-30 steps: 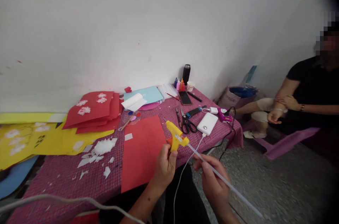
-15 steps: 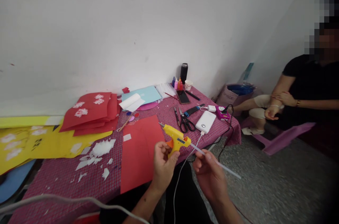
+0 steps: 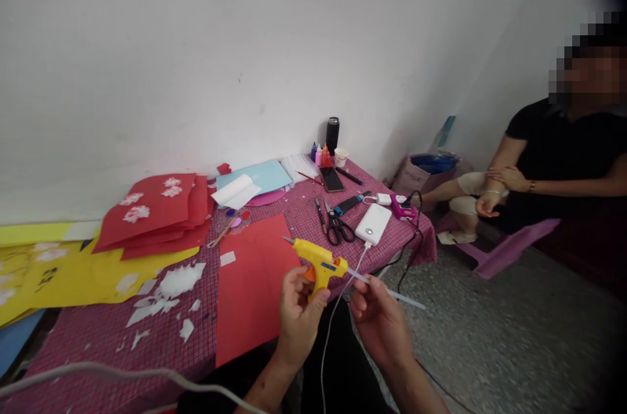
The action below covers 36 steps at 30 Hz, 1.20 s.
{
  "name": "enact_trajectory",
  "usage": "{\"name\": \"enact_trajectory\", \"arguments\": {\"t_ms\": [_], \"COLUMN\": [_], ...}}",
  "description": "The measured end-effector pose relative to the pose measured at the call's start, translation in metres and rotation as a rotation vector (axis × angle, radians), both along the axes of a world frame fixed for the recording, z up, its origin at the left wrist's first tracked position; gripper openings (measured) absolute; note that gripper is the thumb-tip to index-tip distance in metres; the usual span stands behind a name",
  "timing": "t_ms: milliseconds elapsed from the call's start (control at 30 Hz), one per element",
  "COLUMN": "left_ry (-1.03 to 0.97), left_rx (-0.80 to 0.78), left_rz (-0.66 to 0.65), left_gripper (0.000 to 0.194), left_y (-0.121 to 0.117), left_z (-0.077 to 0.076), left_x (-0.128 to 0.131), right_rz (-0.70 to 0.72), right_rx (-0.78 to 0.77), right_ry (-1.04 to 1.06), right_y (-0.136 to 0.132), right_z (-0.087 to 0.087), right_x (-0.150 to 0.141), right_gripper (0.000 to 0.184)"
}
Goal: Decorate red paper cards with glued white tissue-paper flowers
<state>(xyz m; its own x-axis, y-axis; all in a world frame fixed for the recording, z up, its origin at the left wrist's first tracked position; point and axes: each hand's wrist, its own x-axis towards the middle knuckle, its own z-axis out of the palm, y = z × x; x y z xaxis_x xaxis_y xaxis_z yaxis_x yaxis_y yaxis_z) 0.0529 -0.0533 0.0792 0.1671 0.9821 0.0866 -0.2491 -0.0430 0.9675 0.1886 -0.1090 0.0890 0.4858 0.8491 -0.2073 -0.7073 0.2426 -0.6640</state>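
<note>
A yellow hot glue gun [image 3: 321, 258] with an orange trigger is gripped by its handle in my left hand [image 3: 300, 313], its nozzle pointing to the upper left. Out of its rear end runs a long translucent glue stick [image 3: 410, 301]. My right hand [image 3: 382, 322] pinches that stick just behind the gun. Below the nozzle, a red paper sheet [image 3: 252, 296] lies at the table's front edge, with a small white paper piece [image 3: 228, 258] on it.
Black scissors [image 3: 337, 231] and a white power bank [image 3: 373, 224] with its cable lie beyond my hands. Torn white paper [image 3: 179, 280] and stacked red cards [image 3: 151, 205] are at left on the checked tablecloth [image 3: 93, 342]. A person [image 3: 563, 146] sits at right.
The part of the glue stick sticking out behind the gun is shorter, and my right hand is nearer the gun. The view has shifted slightly to the right.
</note>
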Motion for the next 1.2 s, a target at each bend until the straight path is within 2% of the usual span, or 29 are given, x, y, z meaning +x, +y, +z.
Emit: {"name": "enact_trajectory", "arguments": {"t_ms": [100,200,333,467,733,1033,1200], "left_ry": [-0.125,-0.214,-0.235,-0.202,-0.150,-0.121,-0.103], "left_rx": [-0.119,-0.178,-0.192,-0.159,-0.105,-0.096,-0.080], "left_rz": [-0.089,-0.125,-0.148,-0.183,-0.172,-0.160,-0.162], "left_gripper": [0.043,0.043,0.053,0.062,0.055,0.054,0.054], "left_y": [0.001,0.004,0.007,0.005,-0.001,-0.001,-0.001], "left_z": [0.006,0.011,0.016,0.015,0.016,0.016,0.011], "left_x": [0.001,0.001,0.000,-0.003,-0.004,-0.005,-0.007], "right_rz": [-0.104,-0.169,-0.176,-0.130,-0.047,-0.009,-0.020], "right_rx": [0.004,0.006,-0.039,-0.035,0.099,0.102,0.088], "right_ry": [-0.204,-0.451,-0.747,-0.872,-0.705,-0.406,-0.331], "right_y": [-0.002,-0.006,-0.014,-0.018,-0.014,-0.009,-0.009], "right_z": [0.002,0.008,0.020,0.021,0.004,0.012,0.013], "right_x": [-0.001,0.004,0.013,0.016,0.015,0.006,0.003], "right_gripper": [0.020,0.020,0.018,0.019,0.019,0.014,0.016]}}
